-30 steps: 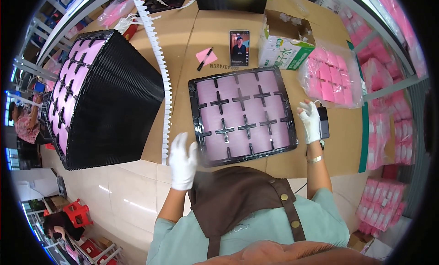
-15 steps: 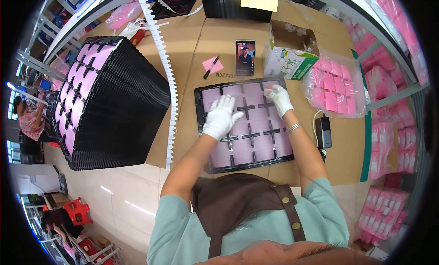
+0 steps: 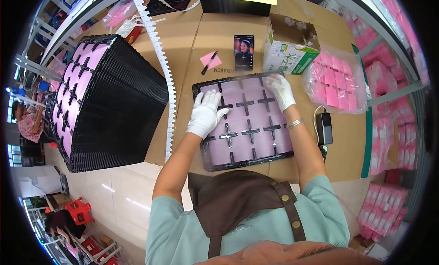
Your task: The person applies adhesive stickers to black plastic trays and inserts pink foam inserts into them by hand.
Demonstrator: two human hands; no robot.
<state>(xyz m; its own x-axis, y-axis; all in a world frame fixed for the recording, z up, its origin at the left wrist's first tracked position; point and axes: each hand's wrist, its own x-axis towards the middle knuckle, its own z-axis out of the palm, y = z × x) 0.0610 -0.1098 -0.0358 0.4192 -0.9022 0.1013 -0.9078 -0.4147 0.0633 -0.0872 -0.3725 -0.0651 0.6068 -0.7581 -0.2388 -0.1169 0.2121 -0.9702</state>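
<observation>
a cardboard-covered table (image 3: 183,43) bears a black tray (image 3: 249,163), a phone (image 3: 243,55), a carton (image 3: 290,55) and pink paper (image 3: 215,62).

The pale tiled floor (image 3: 132,187) gleams; red stool (image 3: 78,211) lower left; bright windows (image 3: 14,155) far left.

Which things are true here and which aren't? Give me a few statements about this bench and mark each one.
1. The left hand is over the left part of the tray. True.
2. The right hand is at the phone. False: it is at the tray's far right corner.
3. The pen lies across the pink note. True.
4. The carton stands to the right of the phone. True.
5. Both hands are bare. False: they wear white gloves.
</observation>
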